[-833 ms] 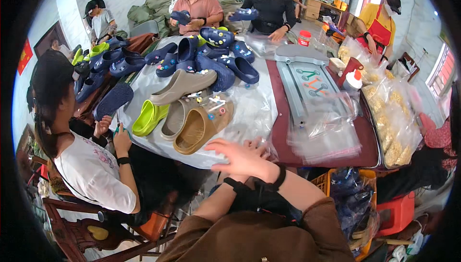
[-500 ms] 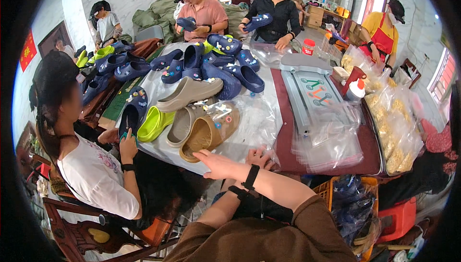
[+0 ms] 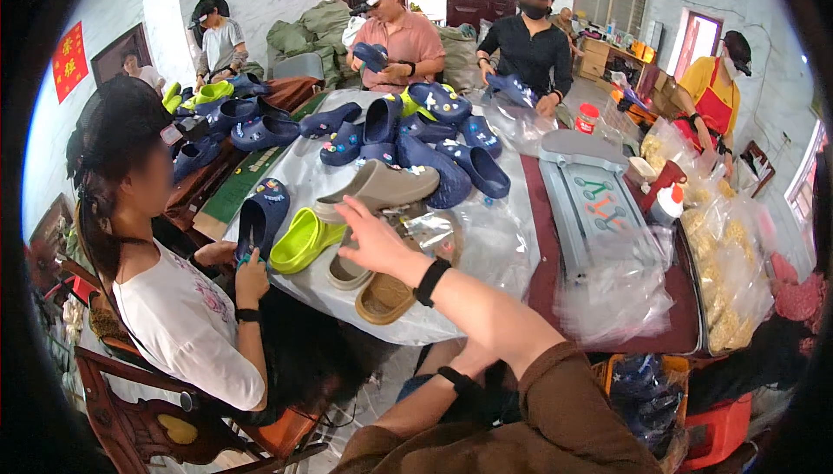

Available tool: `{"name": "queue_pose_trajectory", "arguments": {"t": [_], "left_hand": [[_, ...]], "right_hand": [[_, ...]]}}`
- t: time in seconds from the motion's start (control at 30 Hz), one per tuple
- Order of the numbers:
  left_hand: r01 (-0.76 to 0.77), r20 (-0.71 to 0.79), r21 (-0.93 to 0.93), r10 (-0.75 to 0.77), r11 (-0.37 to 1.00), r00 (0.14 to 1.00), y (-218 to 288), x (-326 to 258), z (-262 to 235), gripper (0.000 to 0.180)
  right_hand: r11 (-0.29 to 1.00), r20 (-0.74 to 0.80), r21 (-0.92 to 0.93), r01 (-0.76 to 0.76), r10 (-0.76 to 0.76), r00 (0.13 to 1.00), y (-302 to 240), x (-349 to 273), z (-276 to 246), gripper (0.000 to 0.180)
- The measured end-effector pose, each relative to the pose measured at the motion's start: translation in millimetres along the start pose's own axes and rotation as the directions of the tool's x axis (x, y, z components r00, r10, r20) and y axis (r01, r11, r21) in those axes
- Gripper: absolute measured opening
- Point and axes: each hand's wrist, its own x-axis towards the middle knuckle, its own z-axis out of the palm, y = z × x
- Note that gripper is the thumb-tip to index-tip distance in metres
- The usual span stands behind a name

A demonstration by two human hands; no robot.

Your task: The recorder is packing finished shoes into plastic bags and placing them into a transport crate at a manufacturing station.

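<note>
My right hand (image 3: 375, 238) reaches to the left across the table with its fingers stretched out and nothing seen in them. It is above a grey clog (image 3: 349, 267) and a brown clog (image 3: 386, 296) with charms on its upper. Clear plastic film (image 3: 495, 240) lies around the brown clog; whether it covers it I cannot tell. A taupe clog (image 3: 382, 189) lies just beyond my fingertips. My left hand (image 3: 473, 359) is crossed under my right forearm, which hides its fingers. A lime green clog (image 3: 304, 244) rests to the left of the grey one.
Navy clogs (image 3: 451, 148) with charms are heaped farther back. To the right are a grey plastic board (image 3: 590, 205), clear bags (image 3: 616, 300) and bags of yellowish pieces (image 3: 737, 274). At left a person (image 3: 178, 300) holds a navy clog (image 3: 260, 218); other people stand around the table.
My right hand has moved up and forward over the clogs. My left hand, earlier visible on the plastic at the table's edge, has slipped behind my right forearm. The whole view has shifted.
</note>
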Motion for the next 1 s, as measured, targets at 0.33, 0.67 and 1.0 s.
{"name": "queue_pose_trajectory", "arguments": {"t": [0.33,0.67,1.0], "left_hand": [[0.117,-0.051,-0.152,-0.126,0.981,0.991,20.8,-23.7,-30.4,0.057],[-0.021,-0.033,0.452,0.040,0.892,0.999,65.5,39.1,-25.7,0.050],[-0.262,0.361,0.204,0.176,0.943,0.916,49.3,65.0,2.7,0.060]], "right_hand": [[0.841,-0.065,-0.540,-0.019,-0.020,0.998,9.2,14.1,15.9,0.060],[0.955,-0.464,0.280,0.101,0.042,0.885,-20.0,-168.7,-135.4,0.051],[0.839,-0.445,0.527,-0.136,0.410,0.796,-31.4,-390.7,-144.8,0.061]]}}
